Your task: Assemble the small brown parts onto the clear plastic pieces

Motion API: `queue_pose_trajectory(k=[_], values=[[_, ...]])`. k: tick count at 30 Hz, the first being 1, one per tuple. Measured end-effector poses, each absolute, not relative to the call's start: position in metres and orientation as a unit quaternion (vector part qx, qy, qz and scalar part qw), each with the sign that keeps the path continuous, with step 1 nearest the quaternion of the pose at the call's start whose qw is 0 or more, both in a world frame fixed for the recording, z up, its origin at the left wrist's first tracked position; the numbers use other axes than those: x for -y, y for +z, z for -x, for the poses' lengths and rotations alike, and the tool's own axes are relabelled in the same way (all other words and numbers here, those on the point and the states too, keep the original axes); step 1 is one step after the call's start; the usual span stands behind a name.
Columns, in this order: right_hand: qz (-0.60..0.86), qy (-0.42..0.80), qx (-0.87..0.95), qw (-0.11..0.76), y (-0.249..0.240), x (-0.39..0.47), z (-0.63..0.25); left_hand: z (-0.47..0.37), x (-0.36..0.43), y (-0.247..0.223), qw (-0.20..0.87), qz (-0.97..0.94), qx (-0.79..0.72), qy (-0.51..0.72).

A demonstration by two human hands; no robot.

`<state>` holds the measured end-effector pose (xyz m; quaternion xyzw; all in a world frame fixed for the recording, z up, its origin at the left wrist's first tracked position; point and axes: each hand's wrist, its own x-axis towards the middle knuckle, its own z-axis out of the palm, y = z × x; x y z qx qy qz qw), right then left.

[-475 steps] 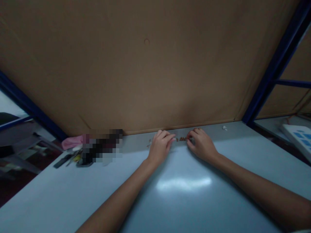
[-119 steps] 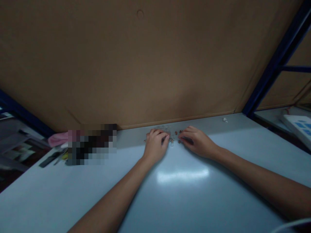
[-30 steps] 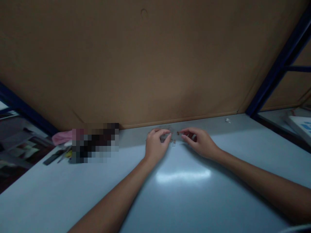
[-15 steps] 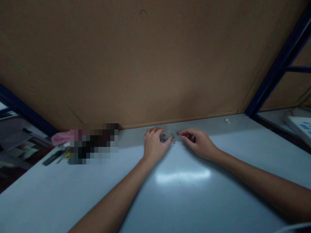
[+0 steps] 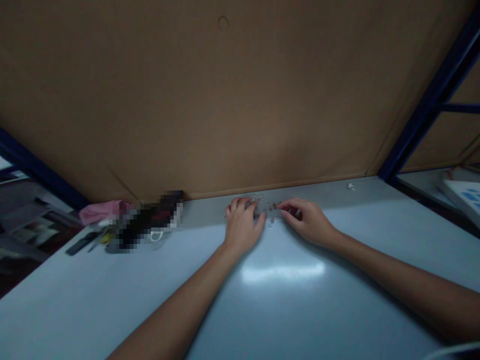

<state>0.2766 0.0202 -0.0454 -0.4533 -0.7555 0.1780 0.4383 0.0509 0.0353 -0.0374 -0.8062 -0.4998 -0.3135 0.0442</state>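
Observation:
Near the back of the table, my left hand (image 5: 242, 222) curves over a crinkled clear plastic thing (image 5: 263, 202), its thumb along the near side. The plastic's exact kind is too blurred to tell. Across a small gap, my right hand (image 5: 307, 221) has thumb and forefinger pinched at a tiny brownish piece (image 5: 275, 205). That piece lies by the right edge of the plastic. Another small clear-and-brown piece (image 5: 271, 222) rests on the table between the hands, close to my left thumb.
Cardboard (image 5: 240, 100) rises behind the pale table (image 5: 262, 310), between blue metal posts. At left lie a pink cloth (image 5: 101, 211), a dark flat object (image 5: 82, 243) and a pixelated dark item (image 5: 144, 222). Small white scraps (image 5: 350, 187) sit at back right.
My left hand has shifted slightly right, its fingers now further over the clear plastic. The small piece between the hands has moved slightly right. My right hand stays almost still.

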Motion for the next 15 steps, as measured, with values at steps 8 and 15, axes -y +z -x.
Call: queue_pose_trajectory(k=[8,15], values=[[0.478,0.113,0.747,0.447,-0.045,-0.027,-0.284,-0.051,-0.034,-0.038,0.050,0.811,0.480,-0.331],[0.504,0.012,0.754,0.421,-0.054,-0.040,-0.296,-0.053,-0.032,-0.034,0.042,0.822,0.486,-0.293]])
